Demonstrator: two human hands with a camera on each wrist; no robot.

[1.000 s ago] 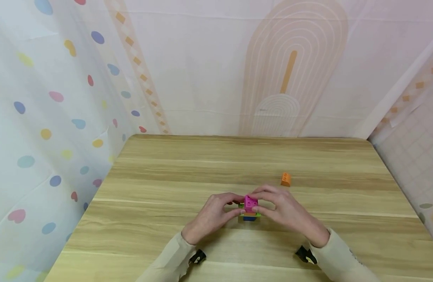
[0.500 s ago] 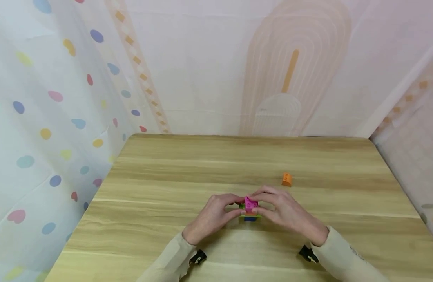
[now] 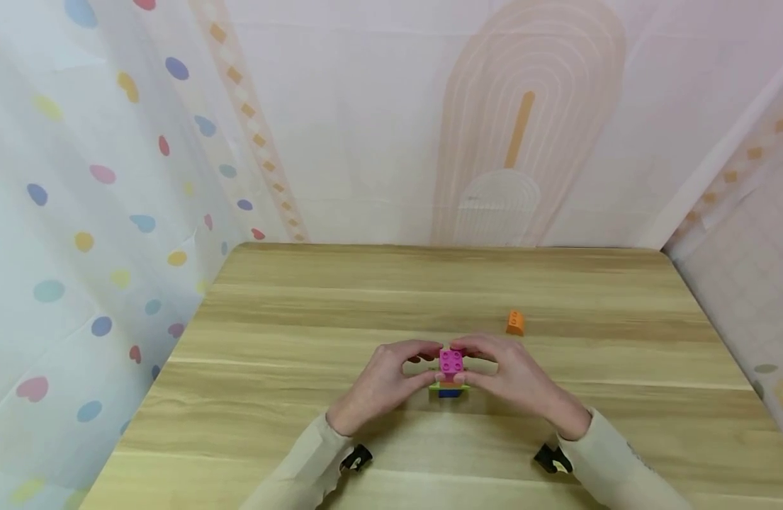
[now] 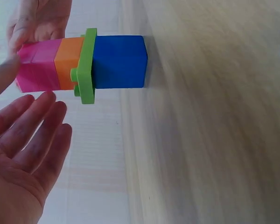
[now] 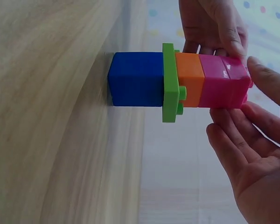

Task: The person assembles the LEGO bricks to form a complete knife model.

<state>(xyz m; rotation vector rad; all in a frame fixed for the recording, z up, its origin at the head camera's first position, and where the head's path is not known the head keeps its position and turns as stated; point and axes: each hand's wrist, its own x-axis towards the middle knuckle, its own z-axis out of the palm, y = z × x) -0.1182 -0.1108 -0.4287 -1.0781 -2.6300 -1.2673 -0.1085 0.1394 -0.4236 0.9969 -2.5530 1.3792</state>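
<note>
A small tower of toy building bricks stands upright on the table between the two hands. At its base is a blue brick (image 4: 120, 61), then a wider green plate (image 4: 87, 67) with studs showing, an orange brick (image 5: 190, 79) and pink bricks (image 3: 451, 362) with a seam between them. The left hand (image 3: 381, 386) pinches the pink top from the left, its other fingers stretched out beside the tower in the left wrist view. From the right, the right hand (image 3: 521, 375) pinches the same pink top with thumb and forefinger. Four studs show on top.
An orange brick (image 3: 515, 323) with a sloped side lies on the wooden table (image 3: 340, 304), beyond the right hand. Patterned curtains (image 3: 365, 127) hang behind the table and along its sides. Dark straps (image 3: 356, 458) sit at the wrists by the pale sleeves.
The right forefinger has shifted off the top of the pink brick to its side. The top studs now show fully and the pink brick looks squared up. The loose orange brick stays put.
</note>
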